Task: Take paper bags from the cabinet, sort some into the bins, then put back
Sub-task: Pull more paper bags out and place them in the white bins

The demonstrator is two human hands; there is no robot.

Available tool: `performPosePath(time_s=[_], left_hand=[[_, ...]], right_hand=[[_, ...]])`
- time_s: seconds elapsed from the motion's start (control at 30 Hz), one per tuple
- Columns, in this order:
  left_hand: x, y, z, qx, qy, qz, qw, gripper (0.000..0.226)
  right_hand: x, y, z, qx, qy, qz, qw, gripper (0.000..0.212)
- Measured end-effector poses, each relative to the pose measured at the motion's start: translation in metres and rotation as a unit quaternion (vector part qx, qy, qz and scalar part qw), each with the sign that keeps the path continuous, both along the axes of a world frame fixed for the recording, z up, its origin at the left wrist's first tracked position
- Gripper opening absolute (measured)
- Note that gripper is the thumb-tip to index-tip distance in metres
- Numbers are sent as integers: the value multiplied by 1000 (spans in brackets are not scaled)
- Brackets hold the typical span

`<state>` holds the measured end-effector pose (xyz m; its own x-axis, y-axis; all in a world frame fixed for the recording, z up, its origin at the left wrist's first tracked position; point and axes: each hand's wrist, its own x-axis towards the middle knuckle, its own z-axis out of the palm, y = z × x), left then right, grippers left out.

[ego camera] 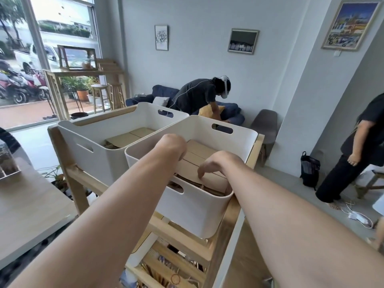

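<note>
Two white bins stand side by side on top of a wooden cabinet (220,231). The right bin (195,210) holds a flat stack of brown paper bags (199,152). Both my hands reach down into it. My left hand (172,144) is bent at the wrist with its fingers hidden below, on the bags' far left part. My right hand (218,163) rests with curled fingers on the top bag near the front. The left bin (97,150) also holds flat brown paper bags (128,137).
More bags and a rubber band lie on the cabinet's lower slats (172,273). A white table (31,206) is at my left. One person (199,94) bends over a blue sofa behind the bins; another (359,150) stands at right near a black bag (309,169).
</note>
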<state>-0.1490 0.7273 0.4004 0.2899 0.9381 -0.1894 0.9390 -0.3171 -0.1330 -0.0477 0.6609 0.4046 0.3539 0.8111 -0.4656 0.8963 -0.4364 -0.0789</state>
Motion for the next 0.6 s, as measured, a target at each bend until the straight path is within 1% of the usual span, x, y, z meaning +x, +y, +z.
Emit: performPosePath(time_s=[0.03,0.13,0.17,0.2,0.27,0.33,0.4,0.43,0.53,0.6], left_hand=[[-2,3,-3,-4,15,-26,1000,32],[-8,3,-1,2,-23,11,1000,29],[-8,1,1,2,-43,24,999,28],[-7,-2,4,-3,-47,18,999,26],[-6,-7,9,-51,-50,23,997,22],[-7,-14,13,-71,-45,33,996,24],[-9,-18,15,-55,-31,16,998,25],[-11,-20,15,-46,-28,11,998,25],[-20,-22,14,-36,-6,1,999,27],[-28,-26,13,-30,-12,-2,999,28]], right_hand=[[-3,-2,3,4,-25,12,1000,52],[-11,3,5,-23,-66,41,997,51],[-12,7,5,-39,-65,49,996,53],[-11,10,4,-57,-70,58,994,61],[-12,4,1,-58,-61,63,994,67],[-8,4,-10,-25,-95,84,992,67],[-4,4,-19,28,-138,116,983,69],[-3,5,-21,47,-145,128,980,68],[-1,8,-22,66,-159,165,971,50],[-3,12,-24,79,-170,189,964,44]])
